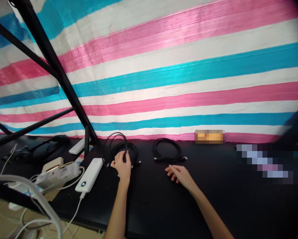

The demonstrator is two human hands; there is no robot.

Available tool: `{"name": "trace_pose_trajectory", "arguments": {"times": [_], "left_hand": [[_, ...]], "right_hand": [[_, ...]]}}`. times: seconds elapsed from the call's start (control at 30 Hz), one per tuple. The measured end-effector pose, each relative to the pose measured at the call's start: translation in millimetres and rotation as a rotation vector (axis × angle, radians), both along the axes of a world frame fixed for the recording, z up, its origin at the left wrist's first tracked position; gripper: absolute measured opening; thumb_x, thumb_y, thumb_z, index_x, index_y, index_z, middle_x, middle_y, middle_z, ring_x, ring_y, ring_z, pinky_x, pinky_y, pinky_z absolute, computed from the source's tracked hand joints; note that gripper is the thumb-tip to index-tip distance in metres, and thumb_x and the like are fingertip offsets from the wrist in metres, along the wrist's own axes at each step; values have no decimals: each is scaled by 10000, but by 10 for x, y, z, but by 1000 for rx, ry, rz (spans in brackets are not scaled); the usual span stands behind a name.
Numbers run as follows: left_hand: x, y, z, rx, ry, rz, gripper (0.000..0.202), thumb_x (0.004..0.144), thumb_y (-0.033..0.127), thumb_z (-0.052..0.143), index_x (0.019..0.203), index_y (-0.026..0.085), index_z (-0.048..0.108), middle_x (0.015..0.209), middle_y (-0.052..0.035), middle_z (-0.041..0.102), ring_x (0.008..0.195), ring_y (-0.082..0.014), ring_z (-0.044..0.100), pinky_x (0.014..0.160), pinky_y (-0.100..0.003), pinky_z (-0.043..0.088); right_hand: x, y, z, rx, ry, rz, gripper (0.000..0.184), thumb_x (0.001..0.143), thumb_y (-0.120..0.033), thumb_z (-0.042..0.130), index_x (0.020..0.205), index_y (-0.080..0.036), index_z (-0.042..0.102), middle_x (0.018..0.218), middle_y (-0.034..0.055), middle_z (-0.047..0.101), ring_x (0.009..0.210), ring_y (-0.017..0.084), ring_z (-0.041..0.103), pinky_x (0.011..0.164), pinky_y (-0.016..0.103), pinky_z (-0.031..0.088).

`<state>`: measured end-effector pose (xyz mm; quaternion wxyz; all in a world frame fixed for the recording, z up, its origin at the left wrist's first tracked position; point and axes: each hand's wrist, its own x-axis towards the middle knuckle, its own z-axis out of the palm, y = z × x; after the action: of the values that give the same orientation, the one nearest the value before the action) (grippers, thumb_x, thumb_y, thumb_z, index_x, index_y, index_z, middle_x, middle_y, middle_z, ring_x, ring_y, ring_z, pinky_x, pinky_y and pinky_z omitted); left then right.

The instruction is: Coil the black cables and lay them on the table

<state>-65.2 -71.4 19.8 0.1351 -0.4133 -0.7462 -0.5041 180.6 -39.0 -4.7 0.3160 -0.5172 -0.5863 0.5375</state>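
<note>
At the coiled cables [167,159], both hands [123,166] [181,174] apart, fingers [172,168] bent.

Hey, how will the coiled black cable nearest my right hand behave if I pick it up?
The black cable will probably flex and sag, since it's a thin strand in loose loops. With no tie clearly visible, those loops may spread apart. Lying flat, it seems unlikely to roll.

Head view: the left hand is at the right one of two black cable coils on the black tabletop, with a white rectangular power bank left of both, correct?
Not quite: the head view shows the left hand at the left black cable coil, not the right black cable coil. The white rectangular power bank does lie left of both on the black tabletop.
</note>
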Motion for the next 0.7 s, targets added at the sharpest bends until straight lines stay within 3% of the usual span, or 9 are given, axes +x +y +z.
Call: {"name": "trace_pose_trajectory", "arguments": {"times": [0.13,0.37,0.53,0.7], "left_hand": [[20,64,-158,-243,48,-167,219,671,369,670,818,208,651,884,-46,628,905,-248,541,864,-389,282],[-39,85,-158,-367,22,-165,99,751,236,567,774,183,648,883,-61,636,909,-250,541,864,-397,305],[-200,162,30,-231,-61,-94,153,819,223,474,882,160,598,863,-88,647,871,-256,579,795,-376,368],[-473,121,448,26,-206,24,195,897,244,332,913,171,511,659,-25,604,551,-175,581,601,-288,410]], "right_hand": [[-2,-10,20,10,-2,9,390,749,-445,479,768,-106,671,648,51,617,430,82,508,352,165,333],[-18,-1,10,6,-4,11,378,763,-422,468,777,-103,672,643,48,618,424,79,510,354,162,338],[-14,25,-51,14,11,14,385,790,-403,441,797,-91,666,651,52,620,420,73,507,355,157,340],[-5,35,-101,38,20,29,387,792,-420,450,793,-101,669,663,54,626,431,79,519,363,163,349]]}}
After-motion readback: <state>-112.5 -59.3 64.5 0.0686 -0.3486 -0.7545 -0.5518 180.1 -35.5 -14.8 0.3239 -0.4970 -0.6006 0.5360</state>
